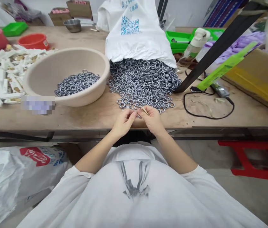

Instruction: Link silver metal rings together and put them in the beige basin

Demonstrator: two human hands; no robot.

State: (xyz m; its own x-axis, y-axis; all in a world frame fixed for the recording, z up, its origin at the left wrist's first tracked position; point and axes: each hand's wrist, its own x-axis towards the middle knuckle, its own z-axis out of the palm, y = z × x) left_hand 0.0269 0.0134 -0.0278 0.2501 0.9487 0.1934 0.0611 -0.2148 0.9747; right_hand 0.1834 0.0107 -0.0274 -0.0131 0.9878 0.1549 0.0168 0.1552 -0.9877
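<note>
At the table's front edge, my left hand (123, 122) is closed in a pinch, thumb against the fingers. What it grips is too small to make out, though it may be a ring. Close beside it, my right hand (153, 119) pinches a thin, pale wooden stick (145, 110). The fingertips of both hands nearly meet. Just beyond them, a large heap of shiny dark-grey rings (143, 80) spills from the mouth of a white sack (140, 44). To the left, a beige basin (88, 96) holds more of the same rings (78, 83).
White plastic pieces (4, 76) pile up at left near a red bowl (32, 41). On the right are a slanted black post (210, 53), a corded device (220, 89), a spray bottle (193, 46) and a cardboard box (255, 76). A red stool (245, 161) stands below.
</note>
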